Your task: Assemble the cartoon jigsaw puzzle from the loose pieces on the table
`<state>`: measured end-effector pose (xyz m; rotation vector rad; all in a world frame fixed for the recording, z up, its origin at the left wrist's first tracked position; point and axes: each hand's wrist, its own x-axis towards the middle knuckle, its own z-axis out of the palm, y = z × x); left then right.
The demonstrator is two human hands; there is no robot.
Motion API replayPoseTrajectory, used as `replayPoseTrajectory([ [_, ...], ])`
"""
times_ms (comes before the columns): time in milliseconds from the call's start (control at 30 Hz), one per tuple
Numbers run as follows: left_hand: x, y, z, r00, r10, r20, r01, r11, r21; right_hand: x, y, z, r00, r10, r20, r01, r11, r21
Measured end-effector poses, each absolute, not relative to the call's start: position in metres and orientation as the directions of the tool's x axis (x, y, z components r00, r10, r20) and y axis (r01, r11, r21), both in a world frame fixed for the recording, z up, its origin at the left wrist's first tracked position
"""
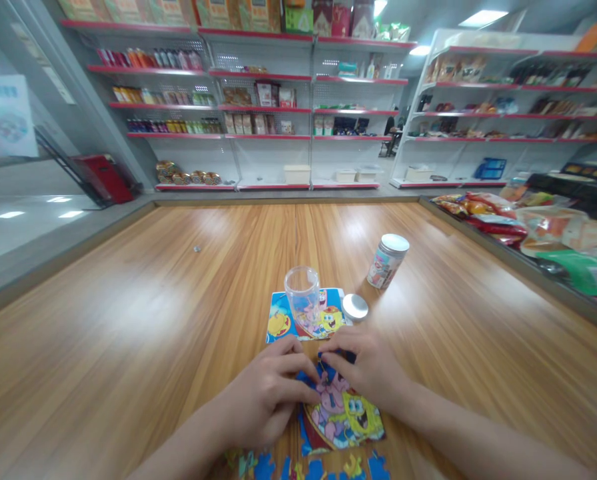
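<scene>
A partly joined jigsaw puzzle point(331, 417) with a yellow sponge cartoon figure and a pink figure lies on the table in front of me. My left hand point(273, 383) rests at its left side, index and middle fingers reaching over the puzzle and touching it. At the upper edge, my right hand point(366, 367) has thumb and forefinger closed on a small dark blue puzzle piece point(321, 358), partly hidden by the fingers. Loose puzzle pieces point(315, 469) lie in a row along the near edge. Beyond the hands is a picture card point(281, 321) with the same figures.
On the card stands a clear plastic jar point(302, 293). A silver lid point(355, 307) lies beside it, and a printed can point(388, 261) stands farther right. A tiny object point(197, 249) sits at the left. Packaged snacks point(508, 220) line the right side; stocked shelves point(268, 137) stand behind the table.
</scene>
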<state>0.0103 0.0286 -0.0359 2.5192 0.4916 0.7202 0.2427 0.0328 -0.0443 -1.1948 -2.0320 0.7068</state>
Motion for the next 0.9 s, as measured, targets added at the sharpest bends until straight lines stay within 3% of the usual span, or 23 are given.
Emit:
replayPoseTrajectory([
  [167, 0.012, 0.029, -0.035, 0.798, 0.458, 0.390, 0.208, -0.819, 0.535, 0.244, 0.029, -0.050, -0.373, 0.868, 0.327, 0.553, 0.491, -0.673],
  [367, 0.011, 0.029, -0.036, 0.793, 0.458, 0.401, 0.204, -0.821, 0.534, 0.248, 0.026, -0.049, -0.396, 0.824, 0.406, 0.440, 0.558, -0.703],
  [600, 0.012, 0.028, -0.035, 0.799, 0.461, 0.387, 0.217, -0.820, 0.530, 0.252, 0.020, -0.050, -0.479, 0.787, 0.390, 0.547, 0.614, -0.569],
  [900, 0.011, 0.029, -0.035, 0.805, 0.454, 0.382, 0.218, -0.825, 0.521, 0.254, 0.018, -0.045, -0.437, 0.811, 0.389, 0.595, 0.585, -0.551],
])
